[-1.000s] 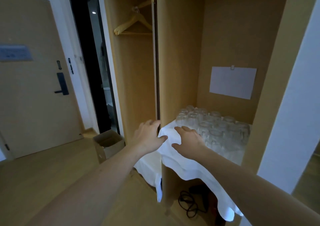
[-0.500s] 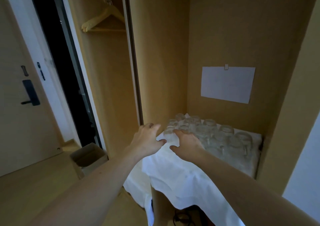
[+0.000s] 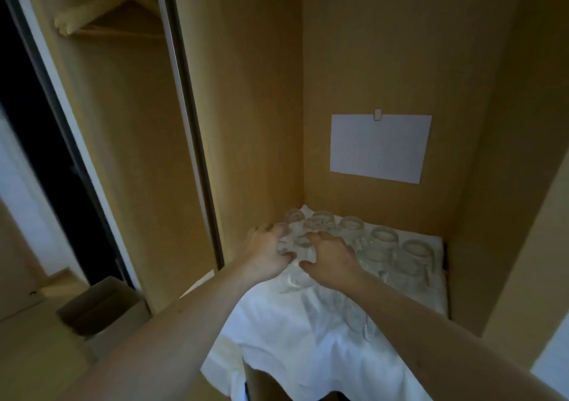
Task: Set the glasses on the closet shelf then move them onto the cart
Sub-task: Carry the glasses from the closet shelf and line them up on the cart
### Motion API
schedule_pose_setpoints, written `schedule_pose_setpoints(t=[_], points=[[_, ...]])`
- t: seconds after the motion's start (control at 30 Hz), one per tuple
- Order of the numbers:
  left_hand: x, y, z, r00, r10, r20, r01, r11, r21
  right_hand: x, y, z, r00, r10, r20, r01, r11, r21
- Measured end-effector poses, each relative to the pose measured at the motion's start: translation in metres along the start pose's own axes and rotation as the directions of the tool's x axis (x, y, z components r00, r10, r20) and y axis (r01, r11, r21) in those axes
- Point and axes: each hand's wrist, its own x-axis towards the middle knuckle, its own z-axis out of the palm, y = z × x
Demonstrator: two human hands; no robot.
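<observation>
Several clear glasses [image 3: 381,240] stand close together on the closet shelf, which is draped in a white cloth [image 3: 292,345]. Both my hands reach into the left end of the cluster. My left hand [image 3: 266,254] curls its fingers and thumb around a glass [image 3: 284,240] beside the closet's left wall. My right hand [image 3: 332,257] wraps around the neighbouring glass [image 3: 303,245]. Another glass [image 3: 295,279] sits just in front, between my wrists. No cart is in view.
A white sheet of paper [image 3: 380,148] is clipped to the closet's back wall. The wooden side panel [image 3: 246,123] stands close on the left. A wooden hanger [image 3: 104,9] hangs in the adjoining bay. An open cardboard box [image 3: 98,305] sits on the floor at the left.
I have stepped closer to the closet. Both hands moved from the cloth's front edge forward onto the leftmost glasses and closed around them.
</observation>
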Motion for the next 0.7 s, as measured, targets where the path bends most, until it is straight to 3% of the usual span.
schedule_pose_setpoints(t=[0.27, 0.7], points=[[0.062, -0.011, 0.003, 0.977, 0.2, 0.069, -0.2, 0.98, -0.005, 0.027, 0.007, 0.002, 0.979, 0.201, -0.036, -0.2, 0.98, 0.02], [0.136, -0.05, 0.005, 0.92, 0.374, 0.121, -0.369, 0.928, -0.06, 0.063, -0.013, 0.013, 0.912, 0.394, -0.115, -0.401, 0.915, -0.047]])
